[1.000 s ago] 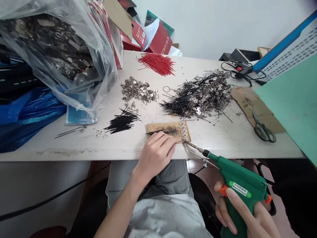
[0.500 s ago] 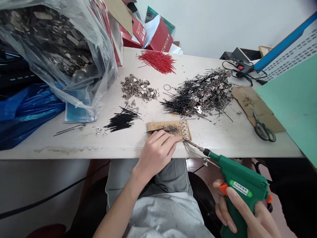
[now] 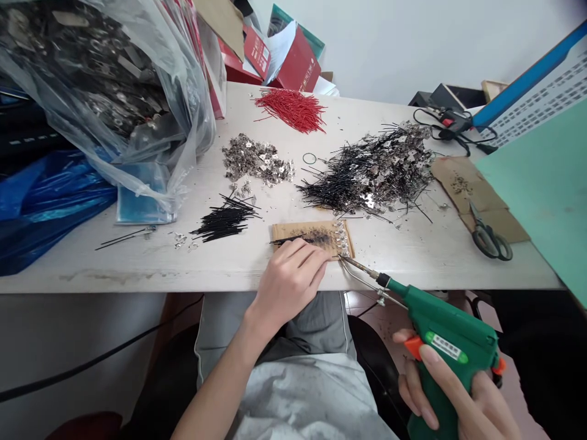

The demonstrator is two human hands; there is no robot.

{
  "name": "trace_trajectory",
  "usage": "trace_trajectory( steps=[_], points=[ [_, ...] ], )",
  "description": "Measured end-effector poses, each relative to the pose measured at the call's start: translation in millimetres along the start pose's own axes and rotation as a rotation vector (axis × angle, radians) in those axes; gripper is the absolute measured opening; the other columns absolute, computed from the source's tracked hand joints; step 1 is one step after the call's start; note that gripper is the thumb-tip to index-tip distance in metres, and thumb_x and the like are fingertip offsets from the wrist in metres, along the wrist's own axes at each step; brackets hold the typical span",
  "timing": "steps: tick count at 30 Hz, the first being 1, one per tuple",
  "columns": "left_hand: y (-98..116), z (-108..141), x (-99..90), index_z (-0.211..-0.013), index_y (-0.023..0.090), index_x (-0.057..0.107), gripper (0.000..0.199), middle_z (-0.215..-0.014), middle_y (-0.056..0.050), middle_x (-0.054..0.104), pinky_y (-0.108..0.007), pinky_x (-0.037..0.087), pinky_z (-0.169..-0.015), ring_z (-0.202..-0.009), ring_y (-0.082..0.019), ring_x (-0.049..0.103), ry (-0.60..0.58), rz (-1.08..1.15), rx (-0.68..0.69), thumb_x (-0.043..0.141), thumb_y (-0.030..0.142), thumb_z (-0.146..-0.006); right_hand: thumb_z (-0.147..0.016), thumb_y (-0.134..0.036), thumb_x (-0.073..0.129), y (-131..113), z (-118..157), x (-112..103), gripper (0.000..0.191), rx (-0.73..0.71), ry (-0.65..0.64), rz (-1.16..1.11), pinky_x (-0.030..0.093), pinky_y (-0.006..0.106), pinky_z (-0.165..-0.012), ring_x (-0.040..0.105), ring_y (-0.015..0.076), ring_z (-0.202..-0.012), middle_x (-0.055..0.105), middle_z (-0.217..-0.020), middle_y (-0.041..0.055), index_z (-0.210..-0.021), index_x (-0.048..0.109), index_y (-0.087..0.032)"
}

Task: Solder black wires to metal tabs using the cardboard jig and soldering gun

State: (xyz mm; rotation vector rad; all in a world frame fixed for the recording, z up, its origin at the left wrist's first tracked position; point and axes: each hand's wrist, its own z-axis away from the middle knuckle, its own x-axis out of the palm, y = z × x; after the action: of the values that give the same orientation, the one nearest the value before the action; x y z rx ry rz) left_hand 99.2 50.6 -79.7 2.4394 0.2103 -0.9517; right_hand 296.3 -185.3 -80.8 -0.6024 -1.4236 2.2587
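Observation:
My right hand [image 3: 452, 391] is wrapped round a green soldering gun [image 3: 452, 330], a finger at its orange trigger. The gun's tip meets the front right corner of a scorched cardboard piece [image 3: 298, 230] at the table's front edge. Along the cardboard's right end runs a row of small metal terminals [image 3: 342, 235]. My left hand [image 3: 293, 275] rests over the cardboard, with black wires [image 3: 287, 240] sticking out to its left. Its fingertips pinch a black wire, mostly hidden, whose end lies by the soldering tip.
Behind the cardboard lie black wires [image 3: 224, 218], loose metal terminals [image 3: 257, 160], red wires [image 3: 293, 111] and a heap of wires with terminals [image 3: 371, 171]. Scissors [image 3: 488, 235] lie on cardboard at right. A plastic bag of metal parts [image 3: 183, 116] stands at left.
Both hands and the soldering gun stay almost where they were. The view has shifted very slightly.

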Motion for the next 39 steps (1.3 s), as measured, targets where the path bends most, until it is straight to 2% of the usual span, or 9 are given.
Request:
trace_trajectory(
  steps=[3,11,18,23,28,31,35,39],
  points=[
    [0.0,0.0,0.1,-0.101,0.017,0.066,0.011,-0.094,-0.006,0.076,-0.036,0.055,-0.083,-0.090,-0.020,0.066,-0.002,0.002,-0.006,0.057,0.011,-0.101,-0.079,-0.073,0.063,-1.0,-2.2,0.5,0.044,0.012,-0.004,-0.004,0.034,0.039,-0.039,0.031,0.0200,-0.038,0.026,-0.045,-0.0011,-0.072,0.069,-0.030],
    [0.6,-0.4,0.4,-0.099,0.016,0.065,0.008,-0.092,-0.005,0.074,-0.036,0.054,-0.082,-0.088,-0.019,0.064,0.000,-0.017,0.006,0.058,0.011,-0.100,-0.081,-0.074,0.059,-2.1,7.1,0.1,0.047,0.009,-0.038,-0.009,0.037,0.041,-0.041,0.036,0.0218,-0.039,0.033,-0.046,0.0013,-0.080,0.073,-0.029],
    [0.8,-1.2,-0.3,-0.099,0.015,0.065,0.009,-0.091,-0.006,0.074,-0.035,0.054,-0.081,-0.086,-0.019,0.063,-0.003,-0.036,0.025,0.057,0.011,-0.101,-0.079,-0.076,0.064,2.4,1.8,-2.1,0.049,0.014,-0.027,-0.026,0.037,0.040,-0.039,0.035,0.0211,-0.036,0.034,-0.044,0.0002,-0.083,0.075,-0.029],
    [0.8,-0.8,0.3,-0.099,0.014,0.065,0.009,-0.092,-0.006,0.074,-0.035,0.055,-0.082,-0.087,-0.018,0.063,0.000,-0.028,0.030,0.057,0.010,-0.100,-0.081,-0.076,0.062,8.7,-0.4,-8.4,0.050,0.001,-0.014,-0.012,0.033,0.037,-0.037,0.032,0.0193,-0.035,0.032,-0.042,-0.0001,-0.081,0.075,-0.028],
    [0.3,-0.2,1.5,-0.099,0.014,0.065,0.007,-0.091,-0.006,0.073,-0.035,0.055,-0.081,-0.086,-0.018,0.063,0.014,-0.020,0.037,0.059,0.009,-0.099,-0.070,-0.084,0.071,16.8,-11.3,-18.4,0.056,-0.077,0.034,0.016,0.029,0.034,-0.036,0.030,0.0167,-0.034,0.030,-0.041,-0.0015,-0.073,0.073,-0.028],
    [0.2,-0.3,1.7,-0.099,0.013,0.065,0.007,-0.091,-0.006,0.073,-0.035,0.056,-0.081,-0.086,-0.018,0.063,0.013,-0.016,0.040,0.060,0.009,-0.099,-0.063,-0.085,0.075,25.0,-6.6,-13.0,0.060,-0.116,0.017,-0.008,0.029,0.035,-0.038,0.026,0.0155,-0.034,0.028,-0.042,-0.0028,-0.078,0.074,-0.027],
    [0.2,-0.6,1.5,-0.099,0.014,0.065,0.009,-0.091,-0.006,0.073,-0.035,0.056,-0.081,-0.086,-0.018,0.063,0.012,-0.025,0.040,0.058,0.009,-0.100,-0.066,-0.083,0.076,32.8,6.7,-0.3,0.061,-0.126,0.044,-0.030,0.026,0.035,-0.039,0.024,0.0147,-0.035,0.027,-0.045,-0.0036,-0.089,0.076,-0.027],
    [0.1,-0.8,1.6,-0.098,0.014,0.064,0.008,-0.090,-0.006,0.073,-0.035,0.056,-0.081,-0.085,-0.019,0.063,0.015,-0.032,0.052,0.059,0.008,-0.099,-0.071,-0.079,0.074,24.8,2.1,-4.1,0.053,-0.098,0.042,-0.052,0.024,0.035,-0.038,0.025,0.0154,-0.035,0.027,-0.044,-0.0028,-0.082,0.075,-0.027]
  ],
)
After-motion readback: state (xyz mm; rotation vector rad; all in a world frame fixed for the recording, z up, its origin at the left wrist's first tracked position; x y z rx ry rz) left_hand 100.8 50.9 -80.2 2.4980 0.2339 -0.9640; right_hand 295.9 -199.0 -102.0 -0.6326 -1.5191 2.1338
